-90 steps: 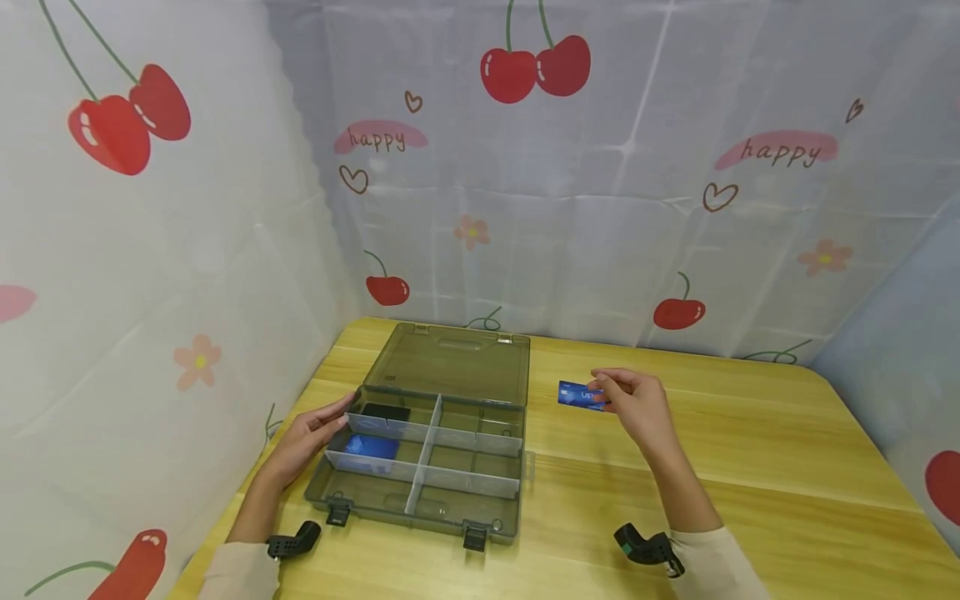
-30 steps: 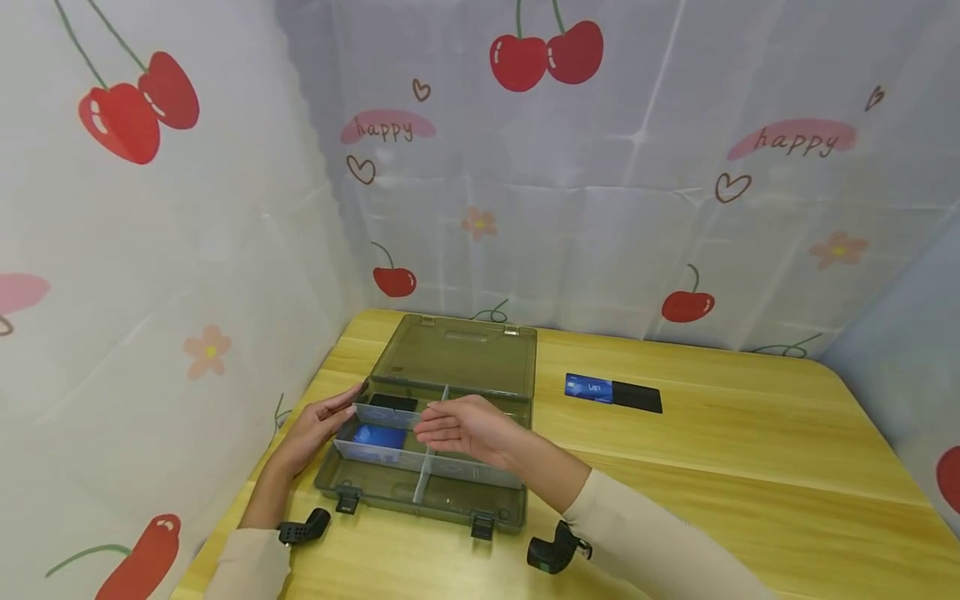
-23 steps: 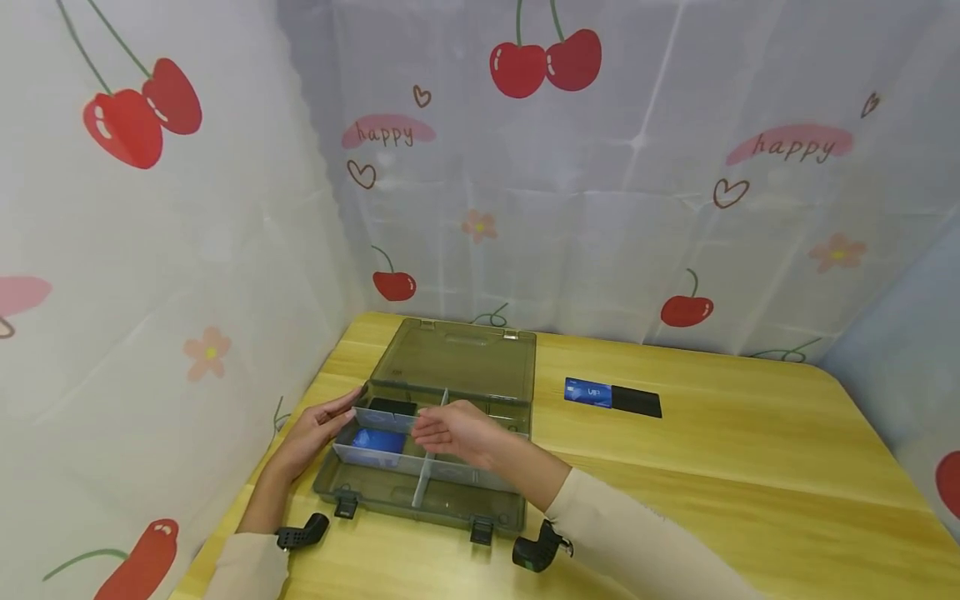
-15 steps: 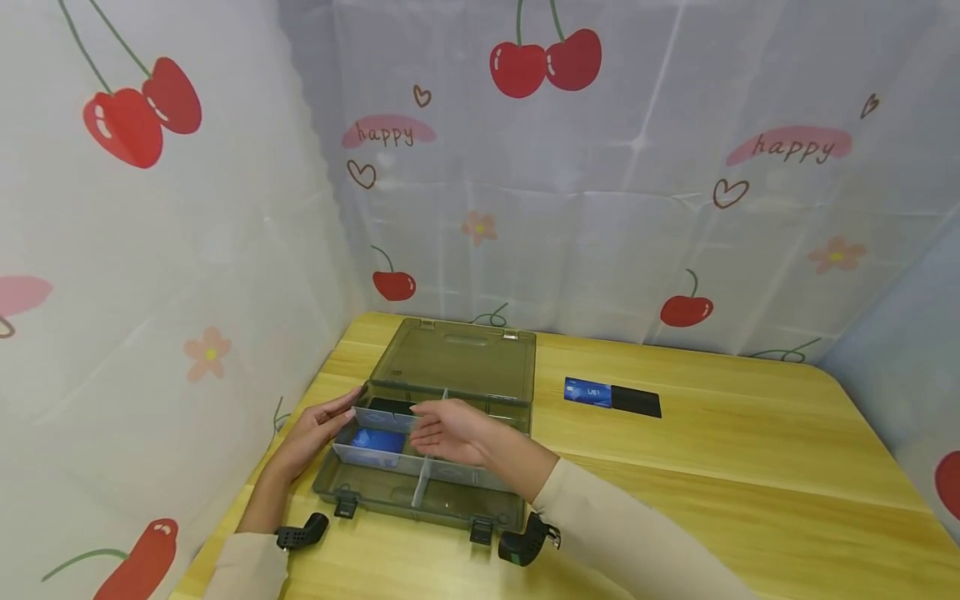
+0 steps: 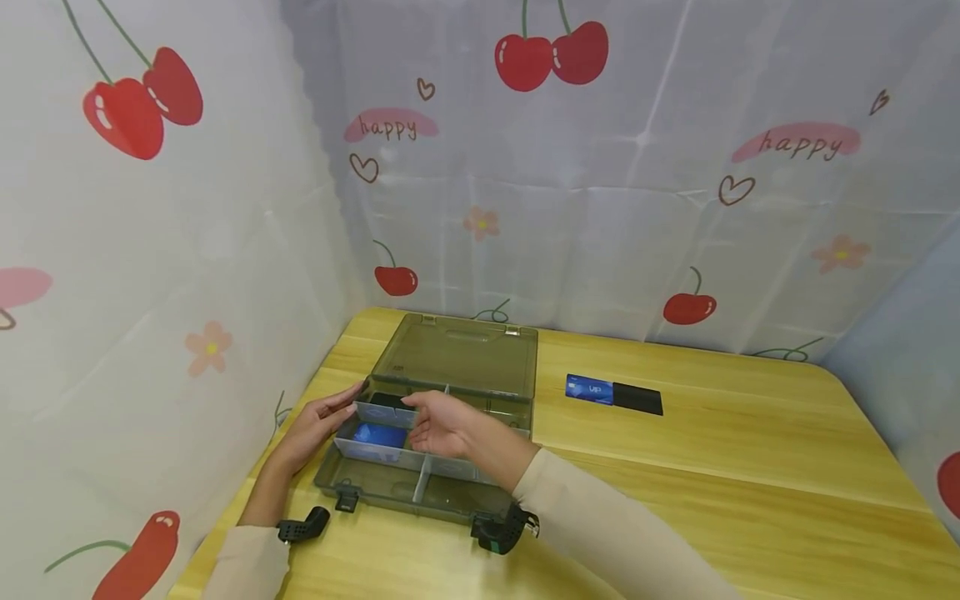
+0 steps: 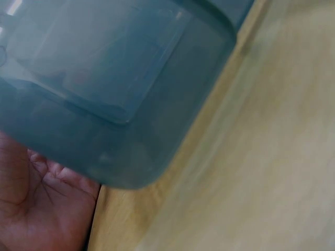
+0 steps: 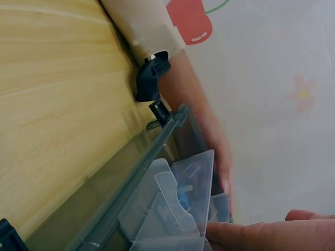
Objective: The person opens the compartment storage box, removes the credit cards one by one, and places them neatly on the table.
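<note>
A smoky plastic organizer box lies with its lid folded back. My left hand rests along its left wall, fingers extended; the left wrist view shows the palm beside the tinted plastic. Over the middle of the box hovers my right hand, fingers loosely bent and nothing seen in them. Its index fingertip reaches the right end of a black card in the back left compartment. A blue card lies in the middle left compartment. In the right wrist view, the right fingers show beside the clear dividers.
On the wooden table, right of the box, a blue VIP card and a black card lie end to end. A front clasp sticks out toward me. Cherry-print curtains close off the back and sides.
The right hand pinched the blue VIP card three seconds ago. That card now lies on the table beside a black one. The right hand has moved left over the box, edging toward the black card inside.
</note>
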`<state>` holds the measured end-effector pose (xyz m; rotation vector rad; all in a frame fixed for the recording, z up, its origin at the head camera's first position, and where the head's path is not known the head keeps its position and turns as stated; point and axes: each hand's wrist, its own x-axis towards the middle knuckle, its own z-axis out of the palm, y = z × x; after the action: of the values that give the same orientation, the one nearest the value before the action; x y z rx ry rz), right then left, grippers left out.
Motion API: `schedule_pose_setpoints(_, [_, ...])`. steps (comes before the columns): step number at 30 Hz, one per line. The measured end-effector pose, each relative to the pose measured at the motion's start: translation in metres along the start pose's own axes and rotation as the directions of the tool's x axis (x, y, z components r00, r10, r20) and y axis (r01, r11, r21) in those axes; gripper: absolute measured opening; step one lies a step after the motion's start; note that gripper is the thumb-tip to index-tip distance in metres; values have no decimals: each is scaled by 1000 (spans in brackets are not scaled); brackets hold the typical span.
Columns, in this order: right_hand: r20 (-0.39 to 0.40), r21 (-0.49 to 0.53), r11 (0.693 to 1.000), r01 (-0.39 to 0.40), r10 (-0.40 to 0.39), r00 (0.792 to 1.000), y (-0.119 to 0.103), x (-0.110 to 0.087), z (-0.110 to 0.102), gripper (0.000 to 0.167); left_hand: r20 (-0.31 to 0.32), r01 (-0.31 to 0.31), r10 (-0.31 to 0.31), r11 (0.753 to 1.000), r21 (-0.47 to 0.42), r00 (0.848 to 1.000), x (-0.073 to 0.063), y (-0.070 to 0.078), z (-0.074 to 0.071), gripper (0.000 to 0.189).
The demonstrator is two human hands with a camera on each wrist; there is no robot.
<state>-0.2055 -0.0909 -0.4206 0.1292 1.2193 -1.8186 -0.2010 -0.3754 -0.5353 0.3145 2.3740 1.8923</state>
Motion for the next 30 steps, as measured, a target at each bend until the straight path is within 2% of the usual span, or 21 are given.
schedule_pose_setpoints(12, [-30,105,995,-4,7,1000,2,12,3,87,-11,3,-3,1000,-8,1000,2,1,0,55])
schedule_pose_setpoints(23, [-42,115,993,-10,15,999,4,19,4,87,0,-25,25,1000,16,1000,2,3,0,53])
schedule_pose_setpoints(30, [-57,91,996,-2,7,998,6,20,5,88,-5,-8,8,1000,4,1000,2,1,0,53])
